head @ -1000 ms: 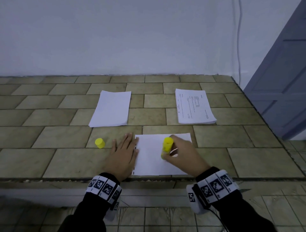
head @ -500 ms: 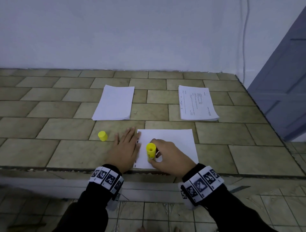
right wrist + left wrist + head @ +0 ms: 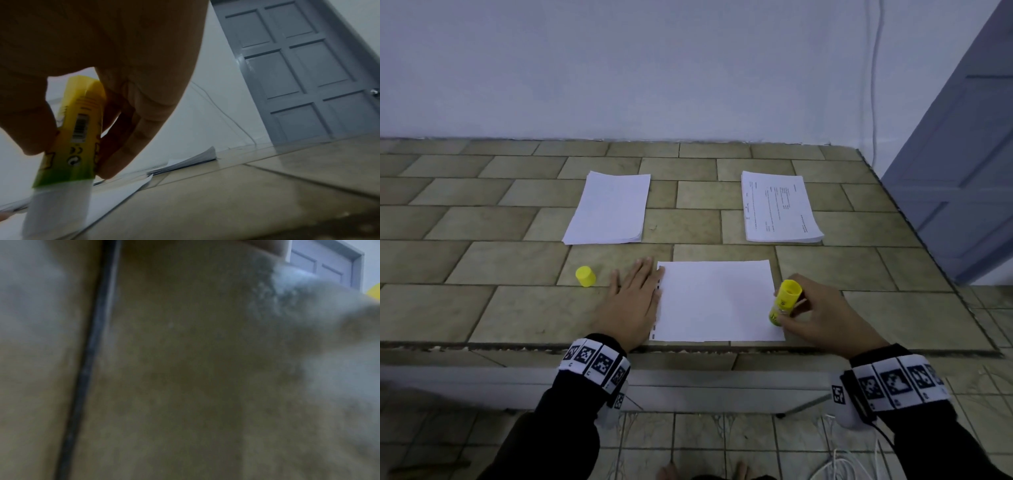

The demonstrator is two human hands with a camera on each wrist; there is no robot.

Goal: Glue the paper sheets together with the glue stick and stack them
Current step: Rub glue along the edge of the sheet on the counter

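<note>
sheet (image 3: 717,299) – flat between both hands, thin, limp, light, apt to slide; best pinned at an edge | left hand (image 3: 633,303) – fingers straight, pressing left edge | right hand (image 3: 822,315) – pinching glue stick (image 3: 784,301), rigid, light, tip on right edge | cap (image 3: 585,276) – off, left of left hand

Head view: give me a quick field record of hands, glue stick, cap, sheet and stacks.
left hand: flat, fingers on sheet's left edge
right hand: grips glue stick
glue stick: uncapped, tilted, tip at sheet's right edge
sheet: blank, near front edge
cap: left of left hand
blank stack: far left
printed stack: far right
</note>
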